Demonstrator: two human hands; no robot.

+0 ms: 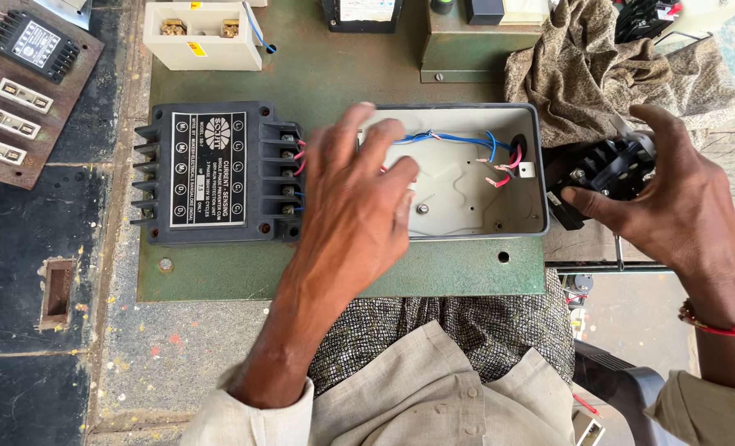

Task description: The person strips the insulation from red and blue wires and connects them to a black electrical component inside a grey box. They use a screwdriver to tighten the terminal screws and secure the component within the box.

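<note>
Left hand (pixel 355 206) lies flat, fingers spread, over the left end of the open grey metal enclosure box (pixel 466 227), pinching nothing. Right hand (pixel 673 202) is closed around the black moulded plastic switch block (pixel 607 169), thumb underneath, just off the box's right wall. Block looks light, rigid, ribbed, with exposed screw terminals; best held by the body, not the terminals. Loose blue and red wires (pixel 466 142) in the box are thin, easily snagged. Black finned relay module (pixel 210 173) touches the box's left side on the green steel plate (pixel 219 277).

black relay (pixel 210 173), grey box (pixel 475 227)
</note>
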